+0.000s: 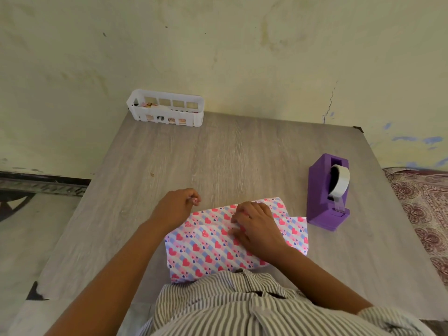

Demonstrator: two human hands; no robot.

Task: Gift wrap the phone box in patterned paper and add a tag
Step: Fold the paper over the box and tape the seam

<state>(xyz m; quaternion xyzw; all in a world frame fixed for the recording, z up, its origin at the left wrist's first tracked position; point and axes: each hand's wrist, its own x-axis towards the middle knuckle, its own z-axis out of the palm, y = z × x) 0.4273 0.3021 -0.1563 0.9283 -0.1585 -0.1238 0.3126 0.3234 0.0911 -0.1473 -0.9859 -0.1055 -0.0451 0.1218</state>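
Wrapped box: the phone box (218, 246) is lying flat at the near edge of the grey wood-grain table (242, 154), right in front of you, covered in heart-patterned paper (208, 253) with folded flaps overlapping across its top.
Right hand: your right hand (257, 229) is resting on the top of the box, fingers bent and pressing down along the paper seam; you are not wrapping them around anything.
Left hand: your left hand (179, 204) is hovering just beyond the far left corner of the box, fingertips curled together; whether they are pinching something small I cannot tell.
Tape: the purple tape dispenser (327, 192) is standing just right of the box, its clear roll loaded.
Basket: the white basket (167, 109) is sitting at the far edge against the wall, holding small items.
Clothing: your striped shirt (242, 306) is overlapping the box's near edge.
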